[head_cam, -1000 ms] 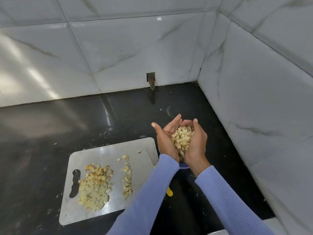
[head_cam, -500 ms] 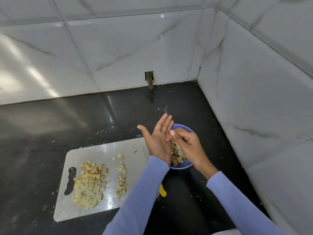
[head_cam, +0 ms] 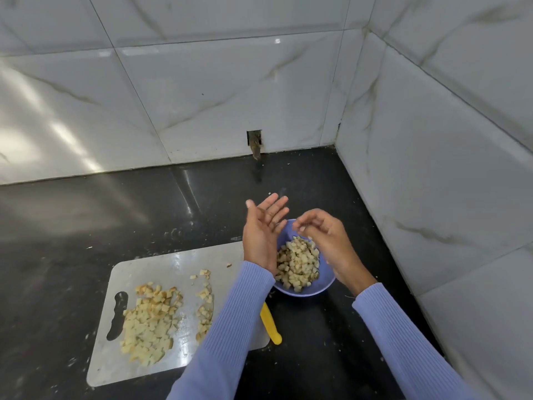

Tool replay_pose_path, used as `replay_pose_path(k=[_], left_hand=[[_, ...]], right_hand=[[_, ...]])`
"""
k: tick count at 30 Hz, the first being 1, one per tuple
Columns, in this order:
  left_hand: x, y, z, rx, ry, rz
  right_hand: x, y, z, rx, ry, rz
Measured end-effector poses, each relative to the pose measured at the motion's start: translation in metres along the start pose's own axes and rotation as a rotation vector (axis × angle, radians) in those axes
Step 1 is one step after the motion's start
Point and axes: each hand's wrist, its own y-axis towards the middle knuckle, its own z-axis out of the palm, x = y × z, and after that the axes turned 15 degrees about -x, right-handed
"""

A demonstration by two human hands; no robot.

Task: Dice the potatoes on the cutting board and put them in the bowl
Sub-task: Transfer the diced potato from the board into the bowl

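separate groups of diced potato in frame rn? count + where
3. Big pile on the cutting board by its handle slot; a thin strip right of it on the board; the rest in the purple bowl. Sleeves may hide more.

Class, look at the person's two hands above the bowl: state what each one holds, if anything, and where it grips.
Nothing is held. The left hand is open, palm up; the right hand hangs with loosely curled fingers over the bowl of potato cubes.
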Motion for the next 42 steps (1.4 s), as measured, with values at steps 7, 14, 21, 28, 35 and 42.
replay_pose_path(k=[7,14,21,28,35,42], left_hand=[[0.015,-0.017,-0.026,0.295,0.754,0.685],[0.03,-0.024,-0.023,0.192,0.938,0.739],[0.031,-0.015,-0.027,-0.063,1.056,0.964],[0.035,-0.015,-0.022,-0.059,1.155,0.997],[0.027,-0.009,-0.03,-0.02,1.134,0.963],[0.026,-0.017,-0.025,0.155,1.138,0.731]], right_hand=[[0.003,0.003,0.008,-0.26,0.816,0.592],[0.006,-0.006,0.012,-0.325,0.82,0.59],[0.006,-0.02,0.014,-0.359,0.665,0.504],[0.012,-0.035,0.007,-0.203,0.654,0.508],[0.009,-0.042,-0.005,-0.301,0.078,0.248],[0.006,-0.04,-0.001,-0.365,0.186,0.327]])
